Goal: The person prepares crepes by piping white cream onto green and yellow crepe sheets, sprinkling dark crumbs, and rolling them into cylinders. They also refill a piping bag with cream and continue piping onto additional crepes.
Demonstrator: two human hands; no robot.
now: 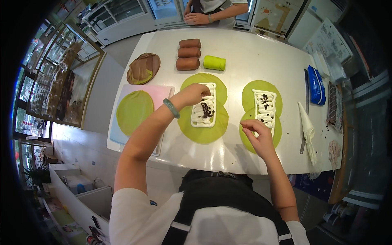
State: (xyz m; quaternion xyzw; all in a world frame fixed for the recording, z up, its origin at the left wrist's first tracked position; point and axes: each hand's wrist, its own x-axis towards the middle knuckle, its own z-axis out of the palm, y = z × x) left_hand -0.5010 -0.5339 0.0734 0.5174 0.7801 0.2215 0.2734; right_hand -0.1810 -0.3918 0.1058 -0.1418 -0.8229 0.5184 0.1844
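Note:
My left hand [193,95], with a green bangle at the wrist, hovers over the upper part of a cream rectangle [197,118] piped on two overlapping green crêpes [204,136]. Its fingers are pinched together; what they hold is hidden. Small dark bits [207,110] are heaped on the cream below it. My right hand [261,141] is over the lower part of a second piped cream rectangle [272,97] on another overlapping pair of green crêpes [249,92]. Its fingers are curled in with thumb and forefinger close together; anything between them is too small to name. Dark bits lie scattered along that cream too.
Brown rolls [189,52] and a green roll [214,63] lie at the back, left of them brown crêpes [143,68]. A green crêpe [134,112] rests on a board [160,141]. To the right are a piping bag [307,130], a long knife [302,145] and a blue package [316,85]. Another person [212,12] stands opposite.

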